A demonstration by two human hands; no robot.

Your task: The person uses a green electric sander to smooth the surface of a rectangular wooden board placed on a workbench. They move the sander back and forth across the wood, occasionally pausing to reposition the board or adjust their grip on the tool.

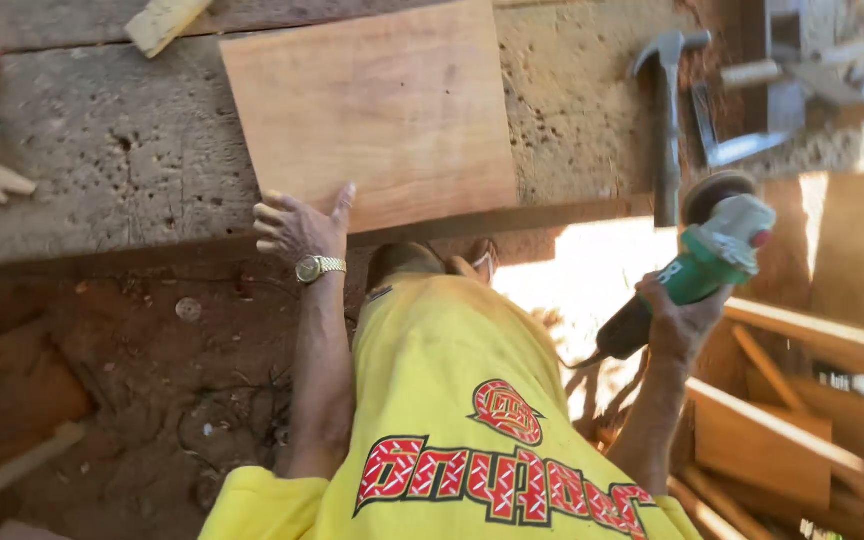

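While the left hand (297,225) rests spread-fingered on the wooden board (372,110), right-hand fingers (667,305) clench the green angle grinder (697,270).

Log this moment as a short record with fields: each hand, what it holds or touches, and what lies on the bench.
left hand: flat on the near edge of the wooden board, fingers spread, wristwatch on the wrist
right hand: wrapped around the green angle grinder, held off the bench edge, disc end up
bench: worn, pitted wood
on the bench: hammer beside the grinder's disc end, board at centre
clothing: yellow shirt
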